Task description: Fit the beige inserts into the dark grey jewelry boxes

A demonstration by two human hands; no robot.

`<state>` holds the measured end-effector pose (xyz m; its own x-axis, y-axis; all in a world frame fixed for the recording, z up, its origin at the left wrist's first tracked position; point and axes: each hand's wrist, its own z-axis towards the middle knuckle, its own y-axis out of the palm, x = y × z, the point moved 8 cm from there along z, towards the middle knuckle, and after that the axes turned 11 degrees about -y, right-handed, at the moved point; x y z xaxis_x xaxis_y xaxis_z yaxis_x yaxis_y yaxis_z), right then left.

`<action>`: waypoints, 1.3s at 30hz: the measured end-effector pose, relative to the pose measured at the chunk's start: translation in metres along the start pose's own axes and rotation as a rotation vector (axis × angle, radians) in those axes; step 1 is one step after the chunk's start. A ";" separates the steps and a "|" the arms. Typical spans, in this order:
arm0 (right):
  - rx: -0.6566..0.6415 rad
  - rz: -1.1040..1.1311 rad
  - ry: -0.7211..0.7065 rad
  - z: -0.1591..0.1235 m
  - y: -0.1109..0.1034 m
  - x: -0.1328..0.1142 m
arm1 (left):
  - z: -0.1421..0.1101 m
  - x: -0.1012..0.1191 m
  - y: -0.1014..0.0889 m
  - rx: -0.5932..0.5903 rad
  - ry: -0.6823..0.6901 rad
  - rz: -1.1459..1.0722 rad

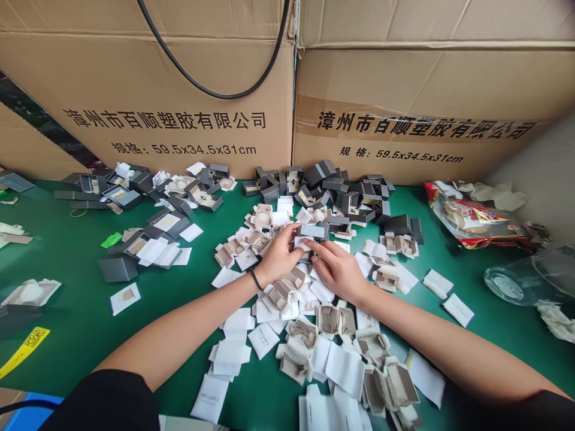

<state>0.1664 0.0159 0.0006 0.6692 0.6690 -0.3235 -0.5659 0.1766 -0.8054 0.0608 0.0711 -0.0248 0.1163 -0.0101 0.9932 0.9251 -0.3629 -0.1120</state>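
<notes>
My left hand (279, 256) and my right hand (338, 269) meet in the middle of a green table (72, 263), over a heap of white inserts and cards (314, 335). The fingers of both hands close around a small grey jewellery box (312, 231) with a white piece beneath it. A dark band sits on my left wrist. Behind the hands lies a pile of grey boxes (341, 194), several of them open.
Two large cardboard cartons (404, 102) wall off the back of the table. More grey boxes (148, 203) lie at the left. A red snack bag (476, 221) and a glass ashtray (516, 281) sit at the right. A black cable (197, 84) hangs across the left carton.
</notes>
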 end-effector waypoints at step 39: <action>0.130 0.060 0.045 0.003 -0.010 0.028 | -0.001 -0.005 -0.007 0.012 -0.256 -0.527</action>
<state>0.1892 0.0350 0.0012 0.6515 0.6485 -0.3937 -0.6613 0.2312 -0.7136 0.0531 0.0730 -0.0287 -0.2782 0.3946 0.8758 0.8858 -0.2472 0.3927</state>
